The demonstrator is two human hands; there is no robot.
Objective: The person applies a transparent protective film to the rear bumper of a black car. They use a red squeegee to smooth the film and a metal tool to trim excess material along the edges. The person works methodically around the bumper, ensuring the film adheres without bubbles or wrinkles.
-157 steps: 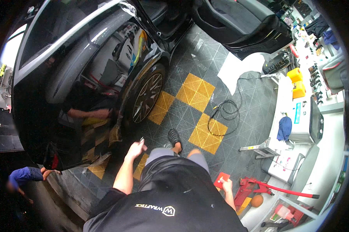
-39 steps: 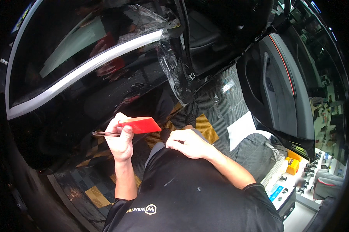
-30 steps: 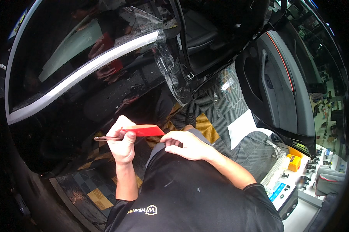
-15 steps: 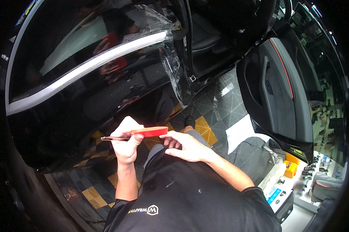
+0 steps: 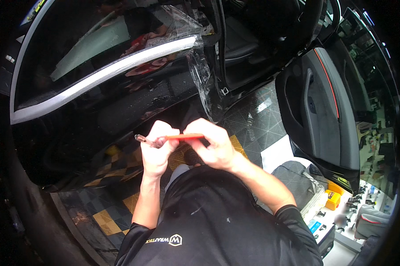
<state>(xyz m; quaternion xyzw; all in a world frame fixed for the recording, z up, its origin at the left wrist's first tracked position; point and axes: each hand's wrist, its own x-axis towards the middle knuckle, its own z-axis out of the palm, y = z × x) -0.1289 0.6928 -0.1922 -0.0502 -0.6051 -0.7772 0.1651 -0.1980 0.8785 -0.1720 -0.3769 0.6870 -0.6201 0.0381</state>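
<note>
My left hand [image 5: 154, 155] is closed around a slim brownish, pen-like tool [image 5: 142, 139], whose end juts out past the fist; its exact kind I cannot make out. A flat red squeegee [image 5: 185, 136], seen nearly edge-on, is also gripped by that hand at one end. My right hand [image 5: 217, 144] pinches the other end between thumb and fingers. Both hands are in front of my body, beside a glossy black car door [image 5: 89, 133]. Along this door runs a bright silver trim strip [image 5: 107, 68]. Crumpled clear film [image 5: 200, 75] clings to the door's rear edge.
At the right, another car door [image 5: 319, 97] with a red-lined grey panel stands open. Near it lie a white sheet [image 5: 275, 150] and a dark bag [image 5: 293, 177]. A yellow container [image 5: 333, 200] is at the lower right among small tools. Checkered tiles [image 5: 107, 221] cover the floor.
My right hand has moved up and left and taken hold of the squeegee. The squeegee has tipped from showing its broad face to nearly edge-on. My left hand has shifted slightly right and up.
</note>
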